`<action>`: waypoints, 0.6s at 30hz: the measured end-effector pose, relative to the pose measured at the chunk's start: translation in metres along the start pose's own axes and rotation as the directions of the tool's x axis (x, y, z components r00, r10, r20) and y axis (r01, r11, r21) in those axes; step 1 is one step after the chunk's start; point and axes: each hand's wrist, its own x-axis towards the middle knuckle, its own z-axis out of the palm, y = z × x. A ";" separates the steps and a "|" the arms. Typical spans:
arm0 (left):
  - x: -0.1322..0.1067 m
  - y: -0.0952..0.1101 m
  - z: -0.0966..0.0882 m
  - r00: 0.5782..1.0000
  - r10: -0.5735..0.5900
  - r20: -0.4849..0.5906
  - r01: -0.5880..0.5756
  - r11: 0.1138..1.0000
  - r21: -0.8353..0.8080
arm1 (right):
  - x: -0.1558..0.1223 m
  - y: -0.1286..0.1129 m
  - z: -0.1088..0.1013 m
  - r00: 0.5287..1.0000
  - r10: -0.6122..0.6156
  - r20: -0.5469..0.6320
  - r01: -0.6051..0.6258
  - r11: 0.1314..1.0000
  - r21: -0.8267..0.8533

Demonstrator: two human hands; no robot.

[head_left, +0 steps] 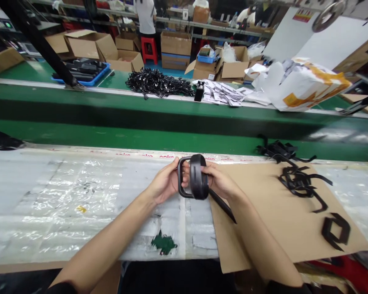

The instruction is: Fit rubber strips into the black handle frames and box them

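Both hands hold a black plastic part point(198, 179) above the middle of the worktable; it has a rounded body and an open, squared loop on its left side. My left hand point(168, 181) grips the loop side, with some fingertips showing through the opening. Closed round the right side of the body is my right hand point(218, 179), its fingers partly hidden. A black rod-like piece point(223, 206) slants below my right wrist over the cardboard sheet point(257, 220); I cannot tell whether it joins the held part.
Black strip-like pieces point(297, 179) and an angular black frame point(336, 231) lie on the cardboard. Past the green conveyor point(110, 136) sit a heap of black cords point(159, 83), paper leaflets point(223, 93) and a blue tray point(102, 75). People work in the background.
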 end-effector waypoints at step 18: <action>0.001 0.002 -0.006 0.994 0.034 -0.108 0.021 0.881 0.472 | -0.182 0.020 -0.039 0.965 -0.058 -0.256 0.017 0.987 -0.159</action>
